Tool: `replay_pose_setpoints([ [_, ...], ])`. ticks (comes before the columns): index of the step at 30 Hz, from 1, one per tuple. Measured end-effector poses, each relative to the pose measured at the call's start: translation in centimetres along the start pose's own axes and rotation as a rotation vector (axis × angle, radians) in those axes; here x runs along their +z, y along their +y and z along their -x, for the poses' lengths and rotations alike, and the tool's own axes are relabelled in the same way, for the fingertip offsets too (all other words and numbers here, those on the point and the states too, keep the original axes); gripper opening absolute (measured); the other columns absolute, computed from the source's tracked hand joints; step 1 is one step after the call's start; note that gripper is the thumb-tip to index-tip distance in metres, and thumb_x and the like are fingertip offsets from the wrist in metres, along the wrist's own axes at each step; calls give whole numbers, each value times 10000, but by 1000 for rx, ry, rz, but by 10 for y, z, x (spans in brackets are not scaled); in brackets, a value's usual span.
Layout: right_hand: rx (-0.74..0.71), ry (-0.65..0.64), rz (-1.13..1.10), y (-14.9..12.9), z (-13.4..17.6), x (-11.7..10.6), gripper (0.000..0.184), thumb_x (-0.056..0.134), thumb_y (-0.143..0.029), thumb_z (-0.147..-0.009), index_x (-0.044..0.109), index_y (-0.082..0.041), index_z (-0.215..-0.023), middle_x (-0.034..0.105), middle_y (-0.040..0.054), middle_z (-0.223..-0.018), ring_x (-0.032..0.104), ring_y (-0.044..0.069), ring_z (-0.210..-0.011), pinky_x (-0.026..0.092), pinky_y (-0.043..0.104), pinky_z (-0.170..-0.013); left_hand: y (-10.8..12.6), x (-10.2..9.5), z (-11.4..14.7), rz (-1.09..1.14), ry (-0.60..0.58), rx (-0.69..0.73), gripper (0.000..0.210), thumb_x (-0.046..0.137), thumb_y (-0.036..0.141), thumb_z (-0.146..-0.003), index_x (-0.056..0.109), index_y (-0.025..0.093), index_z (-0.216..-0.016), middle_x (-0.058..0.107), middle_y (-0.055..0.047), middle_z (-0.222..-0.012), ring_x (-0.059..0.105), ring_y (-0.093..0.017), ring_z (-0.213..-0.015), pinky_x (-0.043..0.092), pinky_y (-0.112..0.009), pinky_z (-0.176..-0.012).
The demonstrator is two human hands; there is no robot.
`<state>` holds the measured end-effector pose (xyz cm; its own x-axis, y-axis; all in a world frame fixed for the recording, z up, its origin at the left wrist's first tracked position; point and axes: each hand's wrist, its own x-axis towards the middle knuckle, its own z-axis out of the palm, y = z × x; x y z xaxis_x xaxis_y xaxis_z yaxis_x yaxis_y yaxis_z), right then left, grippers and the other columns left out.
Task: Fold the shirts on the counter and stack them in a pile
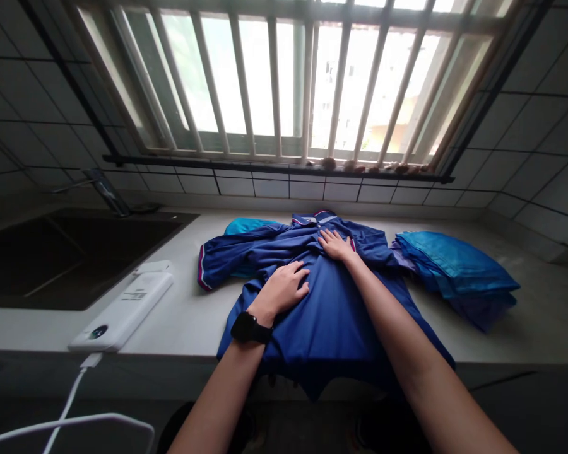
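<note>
Left hand (284, 289), right hand (337, 244): open, palms down on polo shirt (334, 325), likely steadying cloth; collar (325, 216) at 12 o'clock; folded blue fabric (454, 260) at 3 o'clock, apparently set aside.

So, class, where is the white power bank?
On the left of the head view, the white power bank lies on the counter, between the sink and the blue shirt.

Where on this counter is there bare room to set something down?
Bare counter shows between the white power bank and the blue shirt, and right of the folded blue pile, toward the tiled wall. The middle is crowded: the shirt spreads under the left hand and right hand, with turquoise fabric partly beneath.
</note>
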<state>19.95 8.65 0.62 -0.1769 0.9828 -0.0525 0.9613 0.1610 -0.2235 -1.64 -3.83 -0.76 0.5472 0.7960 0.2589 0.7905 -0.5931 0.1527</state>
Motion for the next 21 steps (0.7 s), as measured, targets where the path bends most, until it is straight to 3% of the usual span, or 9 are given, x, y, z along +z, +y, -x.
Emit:
replay_pose_setpoints([
  [5,41,8,-27,-3,-7,-10,642,230,-494,-1106,267,-213,-1682,196,103,-1764,154,306,-1631,146,666,-1269,-6,6,1,-9,68,-105,389,575,404,-973,705,226,-1294,598,-123,-1534,512,-329,-1463,392,-494,-1240],
  [8,-19,157,62,-6,4,-22,580,322,-335,-1095,374,-111,-1627,349,180,-1703,312,286,-1575,203,506,-1292,-9,8,1,8,84,-135,416,612,432,-950,691,249,-1315,587,-117,-1544,513,-351,-1456,394,-517,-1235],
  [11,-21,309,149,1,31,-34,520,468,-310,-1045,516,-139,-1534,473,201,-1614,464,301,-1469,336,442,-1231,-9,8,-2,32,88,-149,436,611,435,-940,685,230,-1317,596,-141,-1527,530,-354,-1440,387,-521,-1239],
  [13,43,243,189,15,53,-42,470,640,-386,-968,649,-190,-1395,584,192,-1499,566,337,-1361,452,464,-1131,-7,6,-3,45,85,-162,436,605,430,-936,691,209,-1302,607,-163,-1509,543,-358,-1426,394,-522,-1233],
  [15,81,165,197,34,72,-51,308,720,-325,-903,759,-208,-1185,701,164,-1322,661,322,-1225,521,423,-1032,-5,3,-4,51,78,-171,427,603,417,-932,698,194,-1284,615,-175,-1495,551,-359,-1418,405,-517,-1224],
  [16,91,193,176,46,79,-57,218,696,-269,-906,782,-206,-1097,735,151,-1245,692,301,-1165,533,391,-999,-4,1,-4,53,74,-174,423,602,409,-931,700,190,-1279,618,-177,-1491,554,-355,-1416,409,-508,-1221],
  [19,176,504,-9,77,86,-83,219,579,-191,-939,782,-187,-1020,773,140,-1123,724,268,-1081,539,357,-970,-1,-5,-4,55,49,-176,414,579,392,-941,699,185,-1279,619,-173,-1490,561,-329,-1413,418,-475,-1217],
  [21,281,606,-189,94,84,-103,199,582,-190,-914,765,-172,-991,781,134,-1031,733,273,-1027,548,372,-954,0,-8,-3,50,34,-174,415,560,386,-951,695,180,-1285,616,-173,-1492,556,-315,-1421,414,-458,-1220],
])
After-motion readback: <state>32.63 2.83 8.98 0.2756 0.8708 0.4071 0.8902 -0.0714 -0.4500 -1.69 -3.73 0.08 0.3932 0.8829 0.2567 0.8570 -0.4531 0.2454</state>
